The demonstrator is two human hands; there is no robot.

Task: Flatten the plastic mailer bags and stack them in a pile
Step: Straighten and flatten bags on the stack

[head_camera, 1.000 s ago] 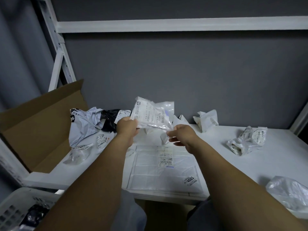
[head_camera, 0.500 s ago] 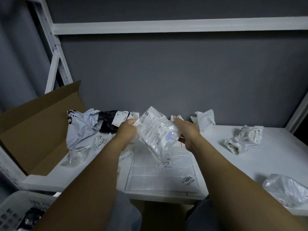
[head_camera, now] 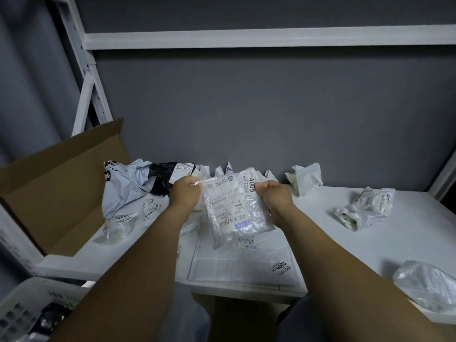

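Mailer hangs over pile, crumpled bags around.

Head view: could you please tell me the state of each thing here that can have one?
Held mailer bag: above the pile, spread between both hands, wrinkled.
Left hand: grips its upper left corner.
Right hand: grips its upper right edge.
Flat pile: flattened on the table.
Grey bag: crumpled.
Right-side bags: crumpled, unstacked.
Cardboard box: open.
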